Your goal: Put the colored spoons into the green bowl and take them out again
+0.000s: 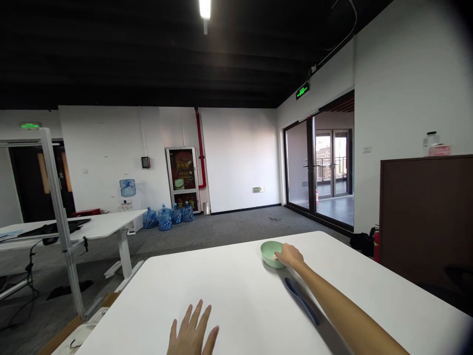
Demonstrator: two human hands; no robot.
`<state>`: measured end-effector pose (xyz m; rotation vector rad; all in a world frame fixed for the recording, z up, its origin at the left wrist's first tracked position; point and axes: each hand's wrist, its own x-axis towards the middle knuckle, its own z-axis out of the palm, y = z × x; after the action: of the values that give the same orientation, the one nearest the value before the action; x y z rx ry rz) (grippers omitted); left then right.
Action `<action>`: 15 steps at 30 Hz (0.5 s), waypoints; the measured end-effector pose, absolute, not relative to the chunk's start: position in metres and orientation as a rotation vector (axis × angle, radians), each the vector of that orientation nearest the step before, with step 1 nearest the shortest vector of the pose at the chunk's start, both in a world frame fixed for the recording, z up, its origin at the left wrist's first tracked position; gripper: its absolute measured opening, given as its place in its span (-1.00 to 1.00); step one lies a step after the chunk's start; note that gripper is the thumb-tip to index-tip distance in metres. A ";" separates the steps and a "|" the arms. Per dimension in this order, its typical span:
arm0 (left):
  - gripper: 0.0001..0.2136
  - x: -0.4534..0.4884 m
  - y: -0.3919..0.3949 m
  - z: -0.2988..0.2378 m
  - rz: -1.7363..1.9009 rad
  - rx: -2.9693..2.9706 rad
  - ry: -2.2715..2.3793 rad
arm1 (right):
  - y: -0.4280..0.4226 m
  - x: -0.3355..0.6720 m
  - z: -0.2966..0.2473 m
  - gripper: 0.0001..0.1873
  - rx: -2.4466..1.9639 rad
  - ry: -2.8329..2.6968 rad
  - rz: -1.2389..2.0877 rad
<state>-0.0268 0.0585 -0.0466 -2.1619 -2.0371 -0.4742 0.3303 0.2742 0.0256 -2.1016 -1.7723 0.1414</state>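
Your right hand (290, 255) curls over the green bowl's (270, 251) rim; your left hand (192, 330) spreads open and empty over the tabletop (236, 291).

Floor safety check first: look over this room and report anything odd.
A dark patch marks the grey carpet near the glass doors, possibly a stain, though too small to tell. On the white table, the green bowl touched by the right hand sits upright, no spill showing.

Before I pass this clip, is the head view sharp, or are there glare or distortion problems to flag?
Head view: the right hand and green bowl look sharp, without obvious blur; wide-angle distortion bows the white table; the ceiling light glares; the far right edge darkens.
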 end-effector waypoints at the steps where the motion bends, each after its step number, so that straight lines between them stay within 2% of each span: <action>1: -0.51 -0.026 0.059 -0.047 -0.473 -2.162 -2.035 | 0.270 0.331 0.027 -0.62 -2.097 -1.777 0.142; 9: -0.50 -0.016 0.056 -0.039 -0.463 -2.183 -2.017 | 0.201 0.342 0.026 -0.36 -1.769 -1.862 0.048; 15: -0.51 -0.012 0.055 -0.036 -0.479 -2.194 -1.999 | 0.141 0.349 0.005 -0.30 -1.678 -1.874 0.045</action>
<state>-0.0117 0.0547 -0.0357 -2.1940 -1.9992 -0.4791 0.3488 0.1410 0.0050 -1.6785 -1.8737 0.0451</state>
